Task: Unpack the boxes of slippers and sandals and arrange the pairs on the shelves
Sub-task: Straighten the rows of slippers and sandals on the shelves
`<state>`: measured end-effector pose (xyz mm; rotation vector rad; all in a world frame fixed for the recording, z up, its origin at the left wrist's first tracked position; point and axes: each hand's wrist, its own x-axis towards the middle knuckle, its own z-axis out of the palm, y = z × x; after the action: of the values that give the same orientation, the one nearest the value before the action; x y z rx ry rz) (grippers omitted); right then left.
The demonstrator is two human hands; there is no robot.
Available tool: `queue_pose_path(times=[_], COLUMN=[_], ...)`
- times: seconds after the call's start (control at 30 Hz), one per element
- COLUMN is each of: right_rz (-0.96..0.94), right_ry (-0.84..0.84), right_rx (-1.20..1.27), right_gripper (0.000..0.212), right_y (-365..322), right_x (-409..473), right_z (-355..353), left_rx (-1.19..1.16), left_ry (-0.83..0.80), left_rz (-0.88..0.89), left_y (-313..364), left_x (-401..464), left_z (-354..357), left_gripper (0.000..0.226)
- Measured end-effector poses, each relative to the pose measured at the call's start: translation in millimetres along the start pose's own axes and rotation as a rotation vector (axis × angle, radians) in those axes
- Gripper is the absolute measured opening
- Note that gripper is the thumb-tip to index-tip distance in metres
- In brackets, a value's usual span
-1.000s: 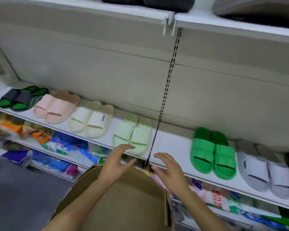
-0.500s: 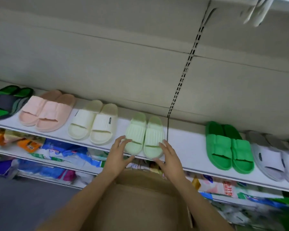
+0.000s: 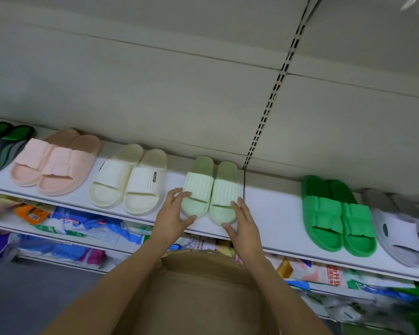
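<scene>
Pale-green slippers (image 3: 209, 189) on shelf (image 3: 271, 209) (toes outward) | left hand (image 3: 173, 217), right hand (image 3: 243, 222) flank them, fingers spread, touching

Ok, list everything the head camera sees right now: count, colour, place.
dark slippers: one pair, dark grey and green, shelf far left, partly cut off
pink slippers: one pair, shelf left
cream slippers: one pair, shelf left of centre
pale green slippers: one pair, shelf centre, between both hands
bright green slippers: one pair, shelf right
grey slippers: one pair, shelf far right, partly cut off
shelf: one, white
packets: many, mixed colours, lower shelves
cardboard box: one, brown, below the hands
left hand: fingers on the left pale green slipper
right hand: fingers against the right one
</scene>
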<state>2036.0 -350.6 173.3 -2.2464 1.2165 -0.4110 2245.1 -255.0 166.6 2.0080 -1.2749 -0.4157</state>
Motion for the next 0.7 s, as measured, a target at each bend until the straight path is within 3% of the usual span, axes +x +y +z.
queue_pose_path(times=[0.23, 0.37, 0.57, 0.7], right_rz=[-0.034, -0.028, -0.219, -0.296], right_ry=[-0.013, -0.014, 0.068, 0.017], right_rx=[0.024, 0.023, 0.097, 0.134], right_gripper=[0.065, 0.059, 0.033, 0.035], right_y=[10.6, 6.2, -36.7, -80.5], right_x=[6.7, 6.8, 0.2, -4.0], right_z=[-2.9, -11.9, -22.9, -3.8], left_rx=[0.022, 0.018, -0.098, -0.099], left_ry=[-0.01, 0.016, 0.06, 0.065], left_rz=[-0.005, 0.028, 0.169, 0.214], left_y=[1.6, 9.2, 19.3, -3.0], left_x=[1.8, -7.2, -26.5, -33.4], left_z=[0.5, -13.2, -60.7, -99.6], left_gripper=[0.065, 0.051, 0.029, 0.028])
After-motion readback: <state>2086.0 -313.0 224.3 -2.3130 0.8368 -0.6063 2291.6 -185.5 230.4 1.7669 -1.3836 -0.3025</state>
